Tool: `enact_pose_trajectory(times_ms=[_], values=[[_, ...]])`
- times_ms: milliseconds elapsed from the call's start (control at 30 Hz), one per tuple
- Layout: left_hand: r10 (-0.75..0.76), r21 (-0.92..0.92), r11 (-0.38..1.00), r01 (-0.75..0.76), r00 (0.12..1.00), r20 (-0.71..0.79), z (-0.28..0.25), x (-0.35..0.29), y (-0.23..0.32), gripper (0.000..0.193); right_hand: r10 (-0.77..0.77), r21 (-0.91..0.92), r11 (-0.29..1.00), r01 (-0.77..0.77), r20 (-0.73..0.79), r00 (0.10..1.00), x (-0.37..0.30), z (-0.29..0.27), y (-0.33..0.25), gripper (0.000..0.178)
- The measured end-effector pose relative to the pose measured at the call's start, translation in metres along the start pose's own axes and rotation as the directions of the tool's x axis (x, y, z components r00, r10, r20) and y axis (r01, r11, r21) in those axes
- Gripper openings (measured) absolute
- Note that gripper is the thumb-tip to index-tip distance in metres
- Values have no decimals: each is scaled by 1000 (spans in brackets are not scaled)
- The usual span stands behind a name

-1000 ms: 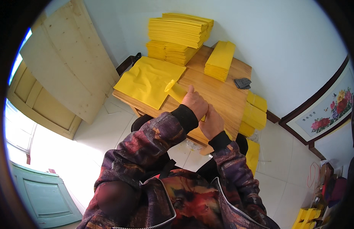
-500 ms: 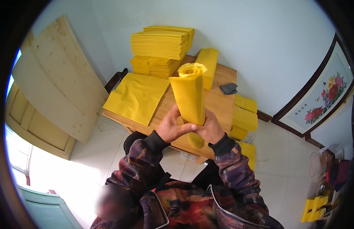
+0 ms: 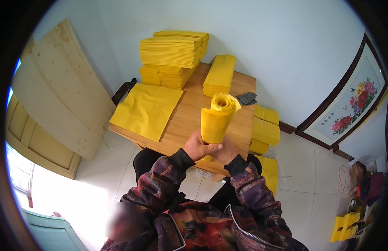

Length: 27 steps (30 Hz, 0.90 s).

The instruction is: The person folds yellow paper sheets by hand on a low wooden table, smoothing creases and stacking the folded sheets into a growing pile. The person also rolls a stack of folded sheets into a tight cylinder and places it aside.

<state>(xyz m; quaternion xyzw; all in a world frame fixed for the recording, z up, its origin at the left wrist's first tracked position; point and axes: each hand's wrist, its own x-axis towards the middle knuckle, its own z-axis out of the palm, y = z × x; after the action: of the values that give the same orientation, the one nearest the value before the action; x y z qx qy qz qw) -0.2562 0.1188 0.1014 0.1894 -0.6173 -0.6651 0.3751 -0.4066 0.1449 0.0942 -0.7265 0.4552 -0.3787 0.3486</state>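
"Pale walls [image 3: 261,37] and a tiled floor [image 3: 302,180] enclose the work area. State the layout, starting at the left."

"A wooden board [image 3: 60,88] leans at the far left. Next, a flat yellow sheet [image 3: 148,111], creased, lies on the left part of the wooden table [image 3: 190,108]. Behind it stands a tall stack [image 3: 171,52] of folded yellow material."

"State the progress at the centre."

"One yellow roll [image 3: 217,127] is formed and held over the near side of the table, its coiled end uppermost. Judging by that coil, winding is mostly or fully complete. No tie is visible on the roll, and it is not set down. The flat sheet lies unrolled."

"State the grip."

"Left hand [image 3: 197,146]: closed around the lower part of the roll, thumb across the front. Right hand [image 3: 227,152]: set against the opposite side, apparently grasping; its fingers are largely hidden, so their closure cannot be confirmed."

"Complete the right side."

"A long yellow stack [image 3: 220,75] lies beyond the roll. A grey cloth [image 3: 247,98] rests near the table's right edge. Yellow bundles [image 3: 267,129] sit beside the table. A framed flower picture [image 3: 348,96] stands against the wall."
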Motion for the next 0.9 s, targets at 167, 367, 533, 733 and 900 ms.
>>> enact_pose_trajectory(times_ms=[167, 367, 533, 733, 900], values=[[-4, 25, 1000, 4, 1000, -7, -1, 0, 1, 54, -9, 1, 1000, 9, 10, 1000, 1, 0, -4, 31], [-44, 50, 998, 45, 998, -36, -4, -1, -10, 47, 40, 57, 998, -40, -6, 999, -4, 12, 4, 37], [-6, -5, 1000, 6, 985, -171, -6, 2, -16, 38, 166, 334, 933, -138, -57, 985, -12, 18, 11, 39], [-140, -486, 872, 60, 981, -131, -10, -17, -43, 56, 341, 643, 640, -419, 251, 906, -25, 24, 32, 31], [-159, -706, 703, 86, 987, -37, -21, -42, -65, 72, 274, 691, 518, -504, 424, 863, -43, 25, 45, 43]])
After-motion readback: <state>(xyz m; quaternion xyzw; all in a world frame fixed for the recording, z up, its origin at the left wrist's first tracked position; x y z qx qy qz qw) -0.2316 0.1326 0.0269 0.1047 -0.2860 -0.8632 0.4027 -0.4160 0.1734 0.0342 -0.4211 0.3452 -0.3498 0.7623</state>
